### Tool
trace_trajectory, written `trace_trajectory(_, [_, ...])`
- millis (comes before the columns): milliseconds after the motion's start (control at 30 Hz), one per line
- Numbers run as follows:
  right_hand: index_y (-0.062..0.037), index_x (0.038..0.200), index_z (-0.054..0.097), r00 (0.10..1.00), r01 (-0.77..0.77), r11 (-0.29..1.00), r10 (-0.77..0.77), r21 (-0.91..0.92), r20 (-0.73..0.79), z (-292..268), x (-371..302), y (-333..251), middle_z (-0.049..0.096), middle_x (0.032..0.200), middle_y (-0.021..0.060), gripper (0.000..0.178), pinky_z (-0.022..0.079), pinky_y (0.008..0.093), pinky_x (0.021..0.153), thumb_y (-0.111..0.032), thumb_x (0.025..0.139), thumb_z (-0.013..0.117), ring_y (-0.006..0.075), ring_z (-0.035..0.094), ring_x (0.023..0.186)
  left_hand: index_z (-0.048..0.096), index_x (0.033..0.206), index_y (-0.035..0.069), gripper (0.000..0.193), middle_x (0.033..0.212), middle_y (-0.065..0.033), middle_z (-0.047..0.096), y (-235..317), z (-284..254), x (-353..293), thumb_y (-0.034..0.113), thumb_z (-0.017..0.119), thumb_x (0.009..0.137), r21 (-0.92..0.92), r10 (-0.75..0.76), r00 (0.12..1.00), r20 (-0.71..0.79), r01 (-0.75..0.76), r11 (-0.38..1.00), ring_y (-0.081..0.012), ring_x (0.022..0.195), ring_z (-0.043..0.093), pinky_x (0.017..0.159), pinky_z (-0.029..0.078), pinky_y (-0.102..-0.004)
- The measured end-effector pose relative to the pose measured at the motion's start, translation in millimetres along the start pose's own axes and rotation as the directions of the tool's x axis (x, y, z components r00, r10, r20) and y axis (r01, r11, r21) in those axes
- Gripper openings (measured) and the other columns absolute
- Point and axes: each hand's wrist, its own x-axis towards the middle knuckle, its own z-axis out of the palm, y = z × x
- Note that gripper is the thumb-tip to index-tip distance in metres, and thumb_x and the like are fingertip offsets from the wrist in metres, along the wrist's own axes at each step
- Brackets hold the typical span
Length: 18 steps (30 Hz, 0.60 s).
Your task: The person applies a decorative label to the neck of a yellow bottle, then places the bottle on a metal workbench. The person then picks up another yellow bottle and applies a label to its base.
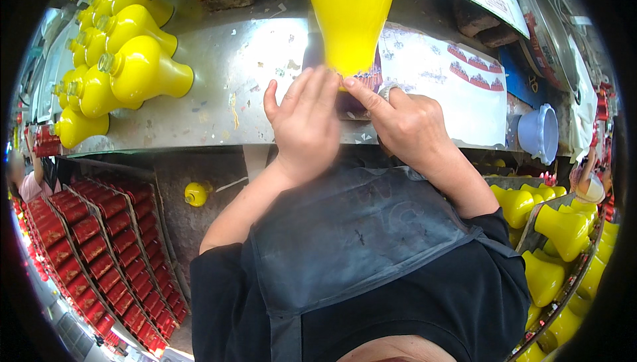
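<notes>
A glossy yellow bottle or vase (350, 17) has its wide end away from me and its narrower end toward my hands. Around that narrower end runs a patterned band (361, 75) in dark blue and red, partly covered by my fingers. My left hand (306, 120), slightly blurred, lies with fingers stretched against the left side of the band. On the right side, my right hand (408, 120) touches the band with its extended index finger while its other fingers curl in. A greyish ring-like thing shows at those curled fingers; I see nothing else in this hand.
Several yellow vases (149, 70) lie stacked at the left of the metal table (219, 90). A printed decal sheet (431, 90) and a pale blue bucket (539, 133) are at the right. Red items fill a rack (113, 249) lower left; more yellow vases (561, 229) fill a rack lower right.
</notes>
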Motion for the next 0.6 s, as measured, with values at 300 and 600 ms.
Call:
trace_trajectory(300, [-0.0203, 0.142, 0.067, 0.999, 0.020, 1.000, -0.020, 0.008, -0.036, 0.1, 2.7, 3.5, 0.049, 0.063, 0.0038, 0.059, 0.045, 0.0332, 0.046, -0.006, 0.084, 0.072, 0.0180, 0.050, 0.046, 0.067, 0.133, 0.000, 0.049, 0.128, -0.0177, 0.071, -0.2, -0.5, -1.6, -0.001, 0.064, 0.084, -0.041, -0.018, 1.000, -0.004, 0.018, 0.999, -0.0318, 0.126, 0.064, 0.122, 0.021, -0.0520])
trace_trajectory(600, [-0.0187, 0.139, 0.068, 0.997, 0.041, 0.998, -0.038, 0.053, -0.061, 2.2, 1.4, 6.0, 0.051, 0.062, 0.0057, 0.057, 0.047, 0.0342, 0.047, -0.002, 0.085, 0.070, 0.0192, 0.053, 0.047, 0.065, 0.134, 0.001, 0.049, 0.128, -0.0160, 0.071, -3.8, -2.7, -2.4, 0.001, 0.065, 0.085, -0.042, 0.036, 0.999, -0.010, -0.036, 0.998, -0.0319, 0.126, 0.064, 0.122, 0.022, -0.0524])
